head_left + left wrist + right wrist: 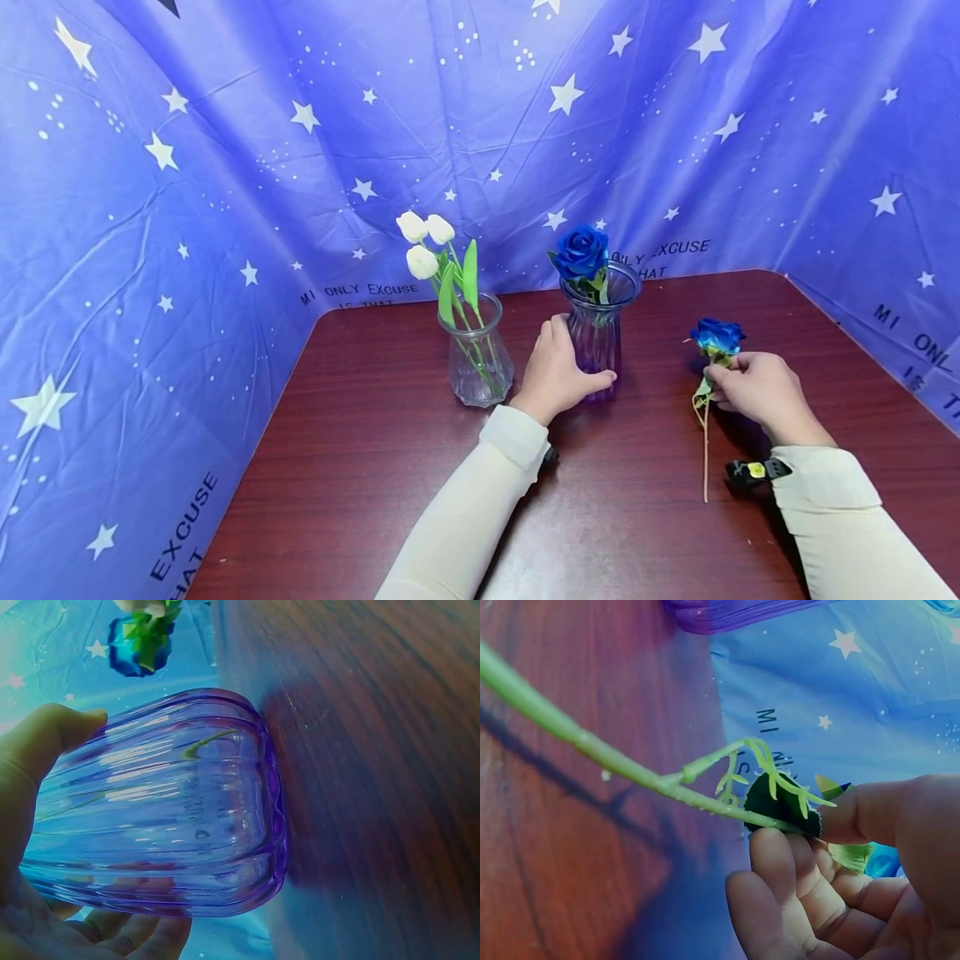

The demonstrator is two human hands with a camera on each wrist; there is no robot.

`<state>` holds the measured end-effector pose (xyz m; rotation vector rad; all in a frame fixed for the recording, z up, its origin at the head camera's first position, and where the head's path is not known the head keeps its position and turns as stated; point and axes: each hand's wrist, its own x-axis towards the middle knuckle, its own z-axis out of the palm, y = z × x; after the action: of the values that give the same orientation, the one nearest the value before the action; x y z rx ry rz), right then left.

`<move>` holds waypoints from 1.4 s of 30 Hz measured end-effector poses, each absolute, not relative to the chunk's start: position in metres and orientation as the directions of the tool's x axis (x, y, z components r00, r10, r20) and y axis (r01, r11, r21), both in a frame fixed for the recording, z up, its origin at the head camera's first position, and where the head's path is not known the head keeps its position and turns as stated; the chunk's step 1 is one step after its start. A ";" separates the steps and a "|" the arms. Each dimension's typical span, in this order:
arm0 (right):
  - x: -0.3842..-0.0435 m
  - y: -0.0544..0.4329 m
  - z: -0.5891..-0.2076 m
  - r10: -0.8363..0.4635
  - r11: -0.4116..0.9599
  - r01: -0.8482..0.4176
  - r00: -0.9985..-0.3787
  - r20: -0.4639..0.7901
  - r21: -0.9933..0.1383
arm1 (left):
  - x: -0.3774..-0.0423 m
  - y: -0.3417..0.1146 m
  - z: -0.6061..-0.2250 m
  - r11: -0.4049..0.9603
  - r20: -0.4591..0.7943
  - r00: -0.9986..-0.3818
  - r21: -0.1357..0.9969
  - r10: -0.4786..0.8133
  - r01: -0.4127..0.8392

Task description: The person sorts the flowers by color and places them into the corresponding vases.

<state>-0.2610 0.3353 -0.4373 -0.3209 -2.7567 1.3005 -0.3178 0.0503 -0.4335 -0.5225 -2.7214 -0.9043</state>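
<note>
A purple ribbed glass vase [596, 342] stands on the table with one blue rose [582, 252] in its mouth. My left hand [558, 371] grips the vase's side, thumb on the near face and fingers round the far side, as the left wrist view shows on the purple glass [165, 802]. To the right, my right hand [761, 392] pinches a second blue rose [716, 336] just below its bloom. Its long stem [706, 458] points toward me over the table; the right wrist view shows the green stem [622, 761] and a dark leaf [769, 806] at the fingertips.
Left of the purple vase stands a clear glass vase [480, 367] holding white tulips [422, 262] with green leaves. Both vases are on a dark red wooden table [360, 450]. Blue cloth with white stars [465, 125] hangs behind the table and along both sides.
</note>
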 end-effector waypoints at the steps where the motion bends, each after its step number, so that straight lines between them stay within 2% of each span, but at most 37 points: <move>1: -0.261 0.335 -0.436 0.215 0.620 0.148 -0.976 -0.015 -0.770 | -0.318 0.050 -0.434 0.746 0.317 -0.912 0.534 0.260 0.399; 11: -0.258 0.333 -0.417 0.194 0.716 0.104 -0.980 0.053 -0.690 | -0.319 0.051 -0.434 0.746 0.311 -0.912 0.533 0.266 0.400; 17: -0.256 0.332 -0.406 0.188 0.766 0.059 -0.973 0.135 -0.640 | -0.318 0.050 -0.434 0.742 0.315 -0.912 0.538 0.262 0.399; 35: -0.248 0.325 -0.364 0.213 0.825 -0.043 -0.900 0.380 -0.564 | -0.317 0.050 -0.434 0.729 0.340 -0.902 0.541 0.267 0.420; 42: -0.247 0.319 -0.351 0.226 0.812 -0.068 -0.879 0.419 -0.580 | -0.319 0.050 -0.435 0.736 0.336 -0.904 0.535 0.264 0.414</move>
<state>-0.2471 0.3187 -0.3511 -0.1170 -2.5170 0.8312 -0.3185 0.0495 -0.4352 -0.5364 -2.7011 -0.9154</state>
